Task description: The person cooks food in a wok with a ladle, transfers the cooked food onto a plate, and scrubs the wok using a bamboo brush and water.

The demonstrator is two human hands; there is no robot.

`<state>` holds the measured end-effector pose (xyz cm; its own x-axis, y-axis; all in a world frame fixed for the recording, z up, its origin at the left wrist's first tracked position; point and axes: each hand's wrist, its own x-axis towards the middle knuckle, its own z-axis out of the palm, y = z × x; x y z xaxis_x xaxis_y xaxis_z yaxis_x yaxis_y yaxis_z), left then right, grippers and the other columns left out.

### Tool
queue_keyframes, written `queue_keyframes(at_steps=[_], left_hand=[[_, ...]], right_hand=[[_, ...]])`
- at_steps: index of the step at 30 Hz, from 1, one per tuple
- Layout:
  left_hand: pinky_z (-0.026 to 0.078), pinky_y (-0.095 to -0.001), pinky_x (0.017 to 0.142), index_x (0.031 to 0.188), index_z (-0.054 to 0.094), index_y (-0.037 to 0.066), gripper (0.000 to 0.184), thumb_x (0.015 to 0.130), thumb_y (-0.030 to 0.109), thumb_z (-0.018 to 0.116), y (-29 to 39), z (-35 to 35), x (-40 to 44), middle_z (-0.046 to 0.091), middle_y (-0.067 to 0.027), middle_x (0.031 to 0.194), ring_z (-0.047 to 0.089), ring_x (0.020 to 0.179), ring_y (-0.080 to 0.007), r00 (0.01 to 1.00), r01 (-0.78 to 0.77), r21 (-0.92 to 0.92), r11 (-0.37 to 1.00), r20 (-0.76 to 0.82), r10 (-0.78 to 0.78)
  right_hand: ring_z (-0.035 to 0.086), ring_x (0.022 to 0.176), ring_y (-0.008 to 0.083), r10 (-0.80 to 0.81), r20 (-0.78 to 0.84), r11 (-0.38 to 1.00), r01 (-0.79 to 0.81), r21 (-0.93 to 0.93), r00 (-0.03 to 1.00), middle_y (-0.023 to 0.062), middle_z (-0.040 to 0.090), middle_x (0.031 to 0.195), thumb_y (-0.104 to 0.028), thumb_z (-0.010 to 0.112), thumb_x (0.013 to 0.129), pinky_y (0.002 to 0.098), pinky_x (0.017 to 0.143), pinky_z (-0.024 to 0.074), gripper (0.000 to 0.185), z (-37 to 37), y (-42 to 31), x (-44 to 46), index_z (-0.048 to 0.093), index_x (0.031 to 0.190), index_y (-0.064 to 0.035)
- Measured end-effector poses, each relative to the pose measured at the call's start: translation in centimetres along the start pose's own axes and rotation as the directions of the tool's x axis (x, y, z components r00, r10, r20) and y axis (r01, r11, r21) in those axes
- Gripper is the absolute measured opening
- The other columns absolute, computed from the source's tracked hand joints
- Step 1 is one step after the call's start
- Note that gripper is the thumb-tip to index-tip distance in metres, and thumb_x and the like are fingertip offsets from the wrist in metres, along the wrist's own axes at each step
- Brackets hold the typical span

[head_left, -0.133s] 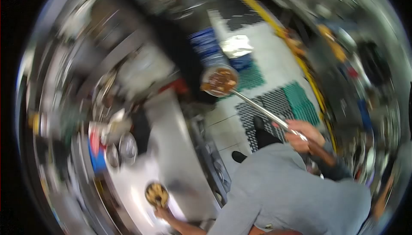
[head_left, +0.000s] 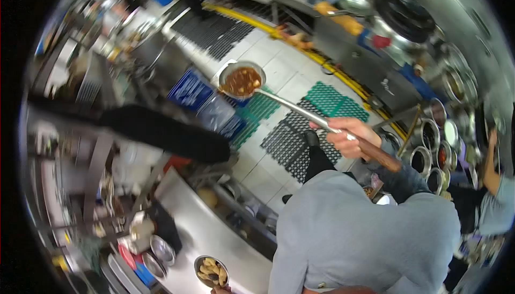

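Observation:
My right hand is wrapped round the handle of a long metal ladle. Brown sauce with pale chunks fills the ladle's bowl, which is held out over the floor. At the bottom edge of the view, my left hand is mostly cut off; its visible fingers are at the rim of a small round metal bowl. Pale yellow pieces lie inside that bowl, which is over the steel counter.
Several lidless pots stand at right, near another person. A large black-lidded pot sits at upper right. Blue crates stand on the tiled floor among green and black mats. A dark bar crosses the left side.
The view has swung and sharpened. In it, the ladle appears further left and higher, and the small bowl lower and slightly right. Both hands keep hold.

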<state>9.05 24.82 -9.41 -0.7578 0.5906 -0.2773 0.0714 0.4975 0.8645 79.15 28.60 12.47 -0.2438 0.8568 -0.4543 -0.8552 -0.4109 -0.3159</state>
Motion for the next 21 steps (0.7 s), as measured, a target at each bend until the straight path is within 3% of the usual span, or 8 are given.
queue_keyframes(at_steps=[5, 9, 11, 13, 15, 17, 19, 21], left_hand=[[0.032, -0.0261, 0.035, 0.076, 0.046, -0.001, 0.017, 0.081, 0.009, 0.06, 11.5, 12.3, -6.2, 0.049, -0.009, 0.056, 0.042, 0.038, -0.0134, 0.936, -0.234, 0.069, 0.97, 0.285, 0.205], [0.044, -0.0302, 0.041, 0.082, 0.049, 0.001, 0.015, 0.081, 0.01, 0.06, 17.8, 26.0, -12.5, 0.054, -0.008, 0.065, 0.054, 0.053, -0.0175, 0.805, -0.187, 0.059, 0.981, 0.581, 0.119], [0.035, -0.0264, 0.036, 0.075, 0.045, 0.008, 0.017, 0.082, 0.01, 0.061, 19.1, 33.0, -14.7, 0.049, -0.0024, 0.058, 0.046, 0.046, -0.0108, 0.762, -0.265, 0.121, 0.957, 0.635, 0.131], [0.034, -0.0241, 0.036, 0.073, 0.044, 0.008, 0.023, 0.084, 0.013, 0.063, 22.0, 39.5, -20.5, 0.049, -0.0025, 0.06, 0.043, 0.043, -0.0099, 0.732, -0.208, 0.04, 0.977, 0.669, 0.128], [0.033, -0.0236, 0.036, 0.073, 0.043, 0.008, 0.024, 0.085, 0.014, 0.063, 23.5, 45.1, -23.6, 0.048, -0.002, 0.058, 0.043, 0.043, -0.009, 0.664, -0.295, 0.069, 0.953, 0.732, 0.153], [0.033, -0.0232, 0.036, 0.072, 0.043, 0.008, 0.023, 0.086, 0.012, 0.061, 24.2, 50.2, -25.7, 0.047, -0.001, 0.056, 0.043, 0.041, -0.0081, 0.585, -0.286, 0.011, 0.958, 0.794, 0.166], [0.033, -0.0228, 0.036, 0.071, 0.042, 0.009, 0.025, 0.087, 0.011, 0.061, 25.7, 54.3, -29.5, 0.047, -0.0006, 0.054, 0.042, 0.04, -0.0074, 0.487, -0.362, -0.062, 0.93, 0.838, 0.245], [0.034, -0.0224, 0.036, 0.071, 0.041, 0.01, 0.029, 0.088, 0.013, 0.064, 26.4, 58.6, -31.5, 0.048, -0.001, 0.054, 0.044, 0.04, -0.0078, 0.474, -0.314, -0.055, 0.948, 0.856, 0.206]], right_hand=[[0.041, 0.038, 0.0077, -0.361, -0.022, 0.907, 0.356, 0.224, 0.932, -0.001, 0.042, 0.064, -0.022, 0.031, 0.102, 0.024, 0.028, 0.0369, 0.042, -9.0, -11.2, -5.4, 0.03, 0.141, -0.0061], [0.038, 0.039, 0.0046, -0.576, -0.176, 0.811, 0.585, -0.001, 0.798, -0.0038, 0.041, 0.062, -0.02, 0.032, 0.101, 0.0212, 0.029, 0.0335, 0.04, -16.7, -24.3, -13.0, 0.035, 0.138, -0.006], [0.041, 0.044, 0.0045, -0.639, -0.172, 0.769, 0.624, -0.134, 0.75, -0.0068, 0.044, 0.066, -0.027, 0.038, 0.1, 0.0194, 0.034, 0.0302, 0.028, -22.7, -31.2, -16.8, 0.048, 0.12, -0.0102], [0.041, 0.046, 0.0035, -0.698, -0.381, 0.713, 0.64, -0.287, 0.607, -0.0065, 0.049, 0.068, -0.029, 0.046, 0.097, 0.02, 0.036, 0.0294, 0.025, -26.6, -38.0, -19.8, 0.052, 0.113, -0.0102], [0.033, 0.04, 0.0034, -0.738, -0.619, 0.669, 0.418, -0.615, 0.27, -0.0062, 0.042, 0.059, -0.028, 0.051, 0.094, 0.0212, 0.033, 0.025, 0.023, -25.9, -42.1, -21.2, 0.054, 0.106, -0.0087], [0.039, 0.04, 0.0081, -0.868, -0.468, 0.484, 0.497, -0.72, 0.166, -0.0017, 0.05, 0.057, -0.025, 0.055, 0.09, 0.0274, 0.036, 0.0322, 0.021, -36.6, -48.2, -22.1, 0.059, 0.089, -0.0052], [0.048, 0.04, 0.0158, -0.841, -0.506, 0.514, -0.009, -0.858, 0.191, 0.0052, 0.055, 0.056, -0.021, 0.057, 0.087, 0.0344, 0.04, 0.0391, 0.024, -41.5, -53.4, -23.1, 0.061, 0.073, -0.0015], [0.056, 0.048, 0.0263, -0.891, -0.261, 0.049, -0.494, -0.868, 0.37, 0.0141, 0.061, 0.061, -0.018, 0.056, 0.085, 0.0399, 0.048, 0.0455, 0.023, -48.7, -56.0, -23.3, 0.063, 0.077, 0.0023]])
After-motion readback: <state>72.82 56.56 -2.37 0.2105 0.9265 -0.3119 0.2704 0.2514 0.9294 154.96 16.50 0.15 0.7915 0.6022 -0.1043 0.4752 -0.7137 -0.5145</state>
